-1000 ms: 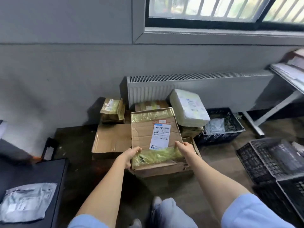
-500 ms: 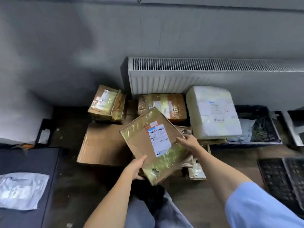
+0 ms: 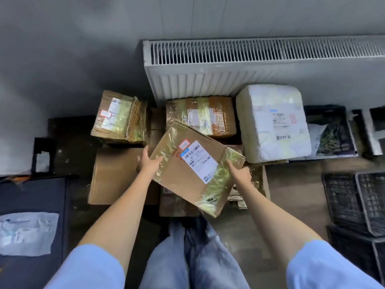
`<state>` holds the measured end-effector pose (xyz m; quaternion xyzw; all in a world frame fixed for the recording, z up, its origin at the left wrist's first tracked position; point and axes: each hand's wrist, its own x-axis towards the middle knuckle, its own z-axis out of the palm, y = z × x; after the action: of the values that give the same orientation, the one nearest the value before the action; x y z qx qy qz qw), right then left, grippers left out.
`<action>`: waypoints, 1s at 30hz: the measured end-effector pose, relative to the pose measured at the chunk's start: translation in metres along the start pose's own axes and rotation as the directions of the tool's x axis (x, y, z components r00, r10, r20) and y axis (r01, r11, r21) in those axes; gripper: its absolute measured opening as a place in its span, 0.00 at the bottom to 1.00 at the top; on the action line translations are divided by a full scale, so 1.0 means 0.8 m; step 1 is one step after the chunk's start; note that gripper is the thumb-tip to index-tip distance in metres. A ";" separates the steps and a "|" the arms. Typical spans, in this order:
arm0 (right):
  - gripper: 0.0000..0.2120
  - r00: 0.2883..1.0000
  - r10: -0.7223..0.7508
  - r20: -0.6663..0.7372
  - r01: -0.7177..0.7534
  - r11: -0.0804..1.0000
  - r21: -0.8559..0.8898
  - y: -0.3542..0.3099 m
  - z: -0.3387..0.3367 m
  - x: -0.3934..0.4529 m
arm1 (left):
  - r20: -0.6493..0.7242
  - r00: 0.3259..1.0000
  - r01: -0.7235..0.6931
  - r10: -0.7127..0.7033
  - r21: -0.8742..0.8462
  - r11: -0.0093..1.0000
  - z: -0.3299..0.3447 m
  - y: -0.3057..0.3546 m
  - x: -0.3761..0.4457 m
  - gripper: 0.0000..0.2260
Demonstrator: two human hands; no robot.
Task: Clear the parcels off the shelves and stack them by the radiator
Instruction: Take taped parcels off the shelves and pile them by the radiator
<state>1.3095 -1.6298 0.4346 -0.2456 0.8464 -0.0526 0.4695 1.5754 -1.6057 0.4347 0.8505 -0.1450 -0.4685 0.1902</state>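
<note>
Though held as before, parcel point(image 3: 193, 165) rotated.

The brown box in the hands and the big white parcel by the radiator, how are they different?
The brown box is flat cardboard with shiny tape on its ends; the white parcel is thick, puffy and wrapped in white. The brown box is held tilted by the left hand and right hand; the white parcel rests on the pile, untouched. The white parcel looks bulkier. Both carry a white shipping label.
</note>
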 end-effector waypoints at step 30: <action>0.27 0.765 -0.469 0.441 0.636 0.654 -0.409 -0.178 0.043 -0.071 | 0.305 0.952 0.007 0.027 -0.110 0.994 -0.080 0.038 -0.037 0.20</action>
<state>1.4152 -1.7231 0.5048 -0.6201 0.6279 0.0815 0.4632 1.6124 -1.6081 0.5020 0.7550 -0.1512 -0.6010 0.2144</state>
